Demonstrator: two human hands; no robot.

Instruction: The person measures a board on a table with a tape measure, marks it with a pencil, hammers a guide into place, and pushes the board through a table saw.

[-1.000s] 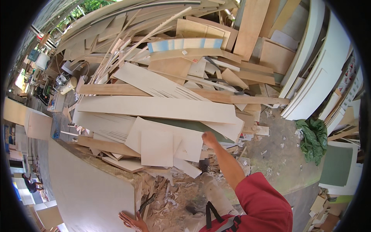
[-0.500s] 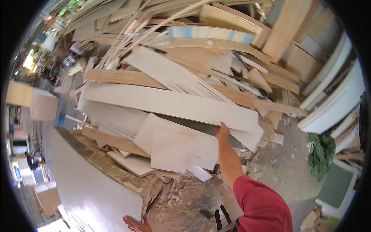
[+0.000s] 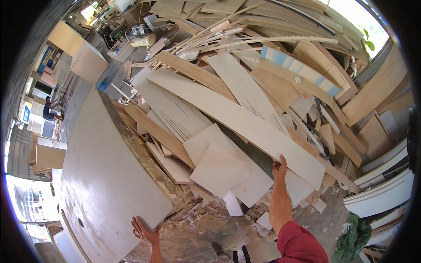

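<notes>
My right hand pinches the near edge of a long off-white board, close to its right end. The board slants across the top of a heap of wood offcuts. Beneath that edge a dark green panel shows in part. Just left of it lie square white sheets, overlapping one another. My left hand rests with spread fingers at the near corner of a large whitish tabletop; nothing is held in it.
Offcuts and thin strips pile up at the back. Curved white panels and a crumpled green sheet are at the right. A small compressor stands far left, with a seated person beyond the tabletop. Scraps litter the floor.
The view has swung, so the heap appears tilted and more of the tabletop shows. My right hand stays on the long board's edge, my left at the tabletop corner.
</notes>
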